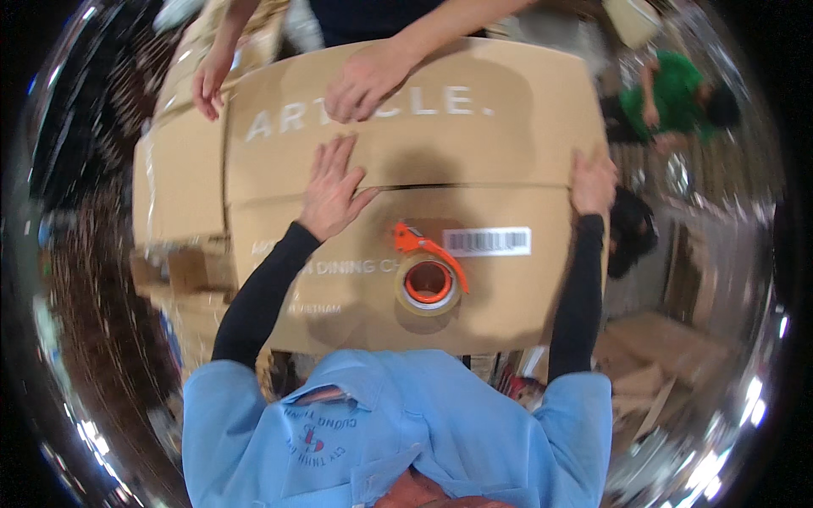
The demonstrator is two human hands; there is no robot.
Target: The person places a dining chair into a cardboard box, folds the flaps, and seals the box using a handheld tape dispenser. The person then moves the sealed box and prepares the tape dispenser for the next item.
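Note:
A large brown cardboard box [508, 313] lies in front of me, its top flaps meeting along a seam. My left hand [334, 190] rests flat on it near the seam, fingers spread. At the box's right edge, my right hand [594, 184] grips the side with bent fingers, partly blurred. Between my hands, nearer to me, an orange tape dispenser [449, 264] with a roll of clear tape [405, 296] sits on the box beside a white barcode label [487, 241]. Neither hand touches it.
Across the box, a co-worker's hand [368, 80] is on the far flap and their other hand [212, 80] hangs by the left corner. More cardboard boxes [179, 182] stand at left. Another person in green [665, 97] is at the far right, with loose cardboard [660, 347] lower right.

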